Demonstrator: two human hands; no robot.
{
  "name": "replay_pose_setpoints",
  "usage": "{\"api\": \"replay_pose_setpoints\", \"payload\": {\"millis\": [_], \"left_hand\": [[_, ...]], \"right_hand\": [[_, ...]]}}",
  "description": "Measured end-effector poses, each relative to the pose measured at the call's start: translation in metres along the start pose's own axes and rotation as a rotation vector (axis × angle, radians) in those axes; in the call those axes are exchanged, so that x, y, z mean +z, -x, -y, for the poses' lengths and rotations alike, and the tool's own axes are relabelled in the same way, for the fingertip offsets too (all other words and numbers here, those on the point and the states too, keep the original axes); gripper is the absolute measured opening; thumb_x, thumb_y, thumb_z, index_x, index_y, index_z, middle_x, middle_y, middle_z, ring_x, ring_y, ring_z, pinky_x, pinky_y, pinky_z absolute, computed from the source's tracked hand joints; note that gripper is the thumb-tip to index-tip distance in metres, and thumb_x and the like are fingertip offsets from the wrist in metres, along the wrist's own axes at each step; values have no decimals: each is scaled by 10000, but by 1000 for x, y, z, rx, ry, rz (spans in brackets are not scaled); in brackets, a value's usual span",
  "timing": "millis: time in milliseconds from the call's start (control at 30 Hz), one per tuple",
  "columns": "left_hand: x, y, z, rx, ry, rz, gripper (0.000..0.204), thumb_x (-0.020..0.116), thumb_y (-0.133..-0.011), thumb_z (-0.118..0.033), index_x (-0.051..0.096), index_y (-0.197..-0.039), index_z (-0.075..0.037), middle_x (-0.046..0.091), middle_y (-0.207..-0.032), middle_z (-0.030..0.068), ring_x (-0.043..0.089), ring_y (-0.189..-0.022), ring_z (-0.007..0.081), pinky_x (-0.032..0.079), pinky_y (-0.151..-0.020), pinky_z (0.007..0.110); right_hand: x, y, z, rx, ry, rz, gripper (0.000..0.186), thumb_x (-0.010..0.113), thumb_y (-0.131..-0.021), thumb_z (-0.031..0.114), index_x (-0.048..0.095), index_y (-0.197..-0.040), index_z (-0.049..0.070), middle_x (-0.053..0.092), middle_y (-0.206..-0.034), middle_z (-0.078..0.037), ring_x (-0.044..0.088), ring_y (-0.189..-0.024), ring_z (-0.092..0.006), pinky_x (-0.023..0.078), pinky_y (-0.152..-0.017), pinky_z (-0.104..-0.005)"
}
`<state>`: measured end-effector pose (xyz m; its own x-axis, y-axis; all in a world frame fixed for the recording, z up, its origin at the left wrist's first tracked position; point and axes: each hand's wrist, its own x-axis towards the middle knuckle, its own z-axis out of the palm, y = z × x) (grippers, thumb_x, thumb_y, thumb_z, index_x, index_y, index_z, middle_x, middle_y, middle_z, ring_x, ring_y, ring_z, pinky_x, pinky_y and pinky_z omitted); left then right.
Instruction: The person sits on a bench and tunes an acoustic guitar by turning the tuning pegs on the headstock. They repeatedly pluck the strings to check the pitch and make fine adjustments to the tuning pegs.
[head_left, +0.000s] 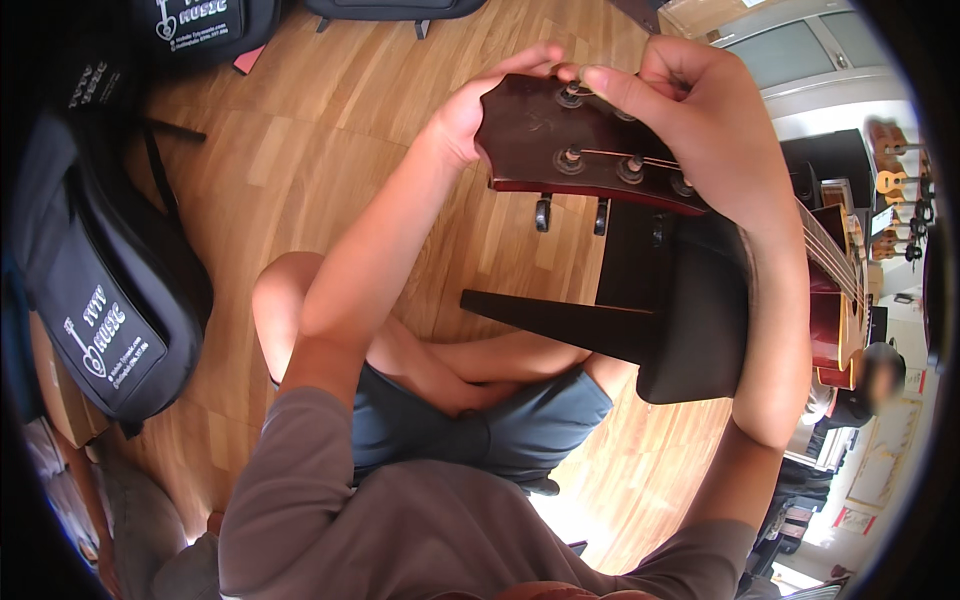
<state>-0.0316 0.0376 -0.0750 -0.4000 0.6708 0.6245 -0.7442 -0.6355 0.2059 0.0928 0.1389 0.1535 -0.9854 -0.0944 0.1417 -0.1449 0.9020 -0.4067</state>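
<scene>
The dark brown headstock [530, 135] of an acoustic guitar points left in front of me, with metal tuning posts [570, 160] on its face. My left hand [475, 110] grips around its left end, fingers along the far edge; its thumb is hidden. Over the far row of posts, my right hand [700, 105] is closed, its thumb tip and fingers pinching a thin string beside a post. Strings run right from the posts beneath that hand. The guitar's reddish body [835, 315] shows beyond my right forearm, which hides most of the neck.
Under the headstock stands a black support [695, 320] with a tapered arm pointing left. A black gig bag [120, 290] lies on the wooden floor [300, 150] at left, with more bags at the far edge. Small guitars [890, 185] hang at right. Another person [865, 390] appears there.
</scene>
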Motion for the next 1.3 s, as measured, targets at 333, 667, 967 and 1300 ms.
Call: {"api": "replay_pose_setpoints", "payload": {"millis": [333, 667, 967, 1300], "left_hand": [[27, -4, 12, -8, 1, -157, 140, 536, -1028, -279, 570, -1077, -152, 670, -1049, 66, 685, -971, 224, 621, -847, 432], [65, -13, -7, 59, -389, -380, 209, 651, -899, -91, 553, -1080, -125, 640, -1045, 64, 685, -922, 209, 583, -751, 332], [31, -17, 12, -57, 176, -159, 198, 663, -953, -199, 593, -1127, -136, 683, -1076, 129, 720, -933, 290, 636, -765, 443], [33, -10, 16, 78, -62, -284, 299, 714, -918, -232, 544, -1143, -132, 662, -1059, 128, 725, -880, 272, 648, -693, 417]], "right_hand": [[-5, -1, 1, -64, -22, -12, 484, 763, -856, 331, 498, -614, 7, 494, -548, -104, 455, -511, -218, 393, -533, -375], [-10, 1, 4, -15, 11, 9, 397, 747, -856, 365, 657, -711, 6, 629, -627, -159, 650, -607, -307, 507, -616, -402], [-15, 0, 7, 7, 56, 35, 371, 739, -859, 366, 689, -759, 13, 689, -753, -175, 698, -749, -343, 547, -716, -427], [-11, 4, 7, 5, -43, 4, 412, 756, -861, 317, 549, -667, 18, 589, -641, -129, 575, -609, -275, 474, -623, -403]]}}
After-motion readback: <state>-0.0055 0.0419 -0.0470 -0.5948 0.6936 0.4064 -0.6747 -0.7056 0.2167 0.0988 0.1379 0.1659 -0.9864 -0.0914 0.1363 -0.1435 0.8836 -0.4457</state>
